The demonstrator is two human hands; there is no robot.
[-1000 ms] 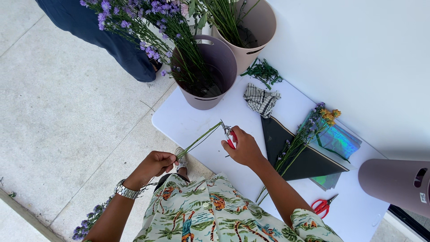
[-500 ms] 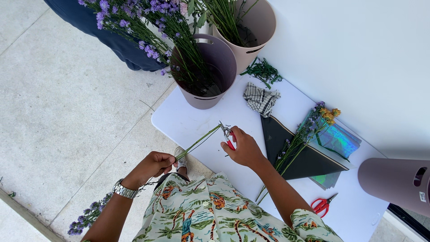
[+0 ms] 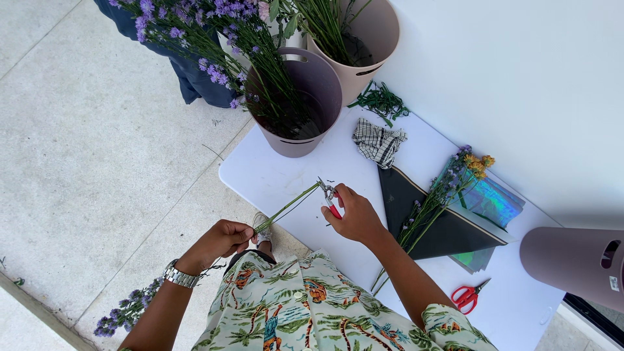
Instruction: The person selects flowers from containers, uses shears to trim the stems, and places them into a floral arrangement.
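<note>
**Stem at the cutter blades**

I see my left hand point(image 3: 224, 239) with its fingers closed around a green flower stem point(image 3: 288, 203), whose purple blooms point(image 3: 123, 315) hang below the wrist. The stem slants up over the white counter point(image 3: 273, 179) to the red-handled cutters point(image 3: 329, 197), gripped in my right hand point(image 3: 355, 215), blades at the stem's tip. A purple bucket of flowers point(image 3: 296, 107) stands just beyond; red scissors point(image 3: 469, 296) lie well apart.
</note>
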